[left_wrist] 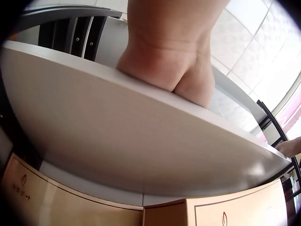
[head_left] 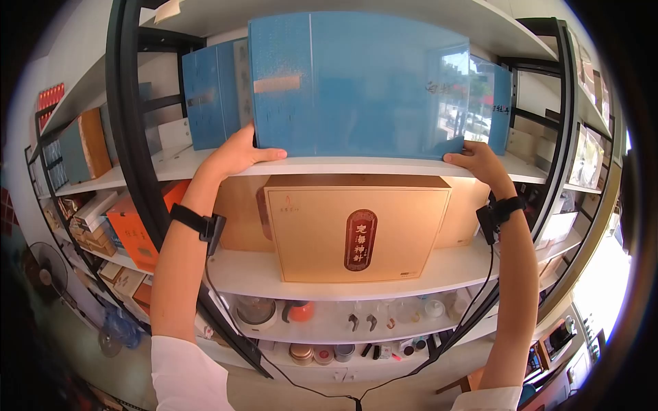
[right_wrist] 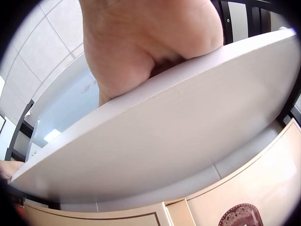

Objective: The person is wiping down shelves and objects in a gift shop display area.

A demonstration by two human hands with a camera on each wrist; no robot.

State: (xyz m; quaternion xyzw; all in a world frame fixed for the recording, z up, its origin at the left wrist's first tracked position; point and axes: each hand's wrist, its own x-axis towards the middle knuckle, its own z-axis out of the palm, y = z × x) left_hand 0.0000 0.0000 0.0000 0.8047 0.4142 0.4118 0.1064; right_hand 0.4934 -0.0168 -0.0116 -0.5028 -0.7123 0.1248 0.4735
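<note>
At the far left, an orange box (head_left: 140, 233) stands on a lower shelf. Next, on the upper shelf (head_left: 384, 166), a rear box (head_left: 212, 96), blue, stands partly behind the front box (head_left: 363, 89).

The left hand (head_left: 240, 152) grips the lower left corner of the front box, its thumb lying along the bottom of the face and its fingers going round the side; their tips are hidden. The front box, also blue, is upright at the shelf's front edge, above the gold box (head_left: 360, 229) on the shelf below. Another blue one, the far box (head_left: 499, 109), shows beyond its right side.

The right hand (head_left: 480, 161) grips the lower right corner, its thumb at the bottom of the face and its other fingers largely out of sight behind.

As for progress, the front box is over the upper shelf and looks roughly level, so its place there seems mostly settled. Neither hand has let go, so the handling looks unfinished. Whether the base bears fully on the shelf, or how much room lies behind, I cannot tell.
</note>
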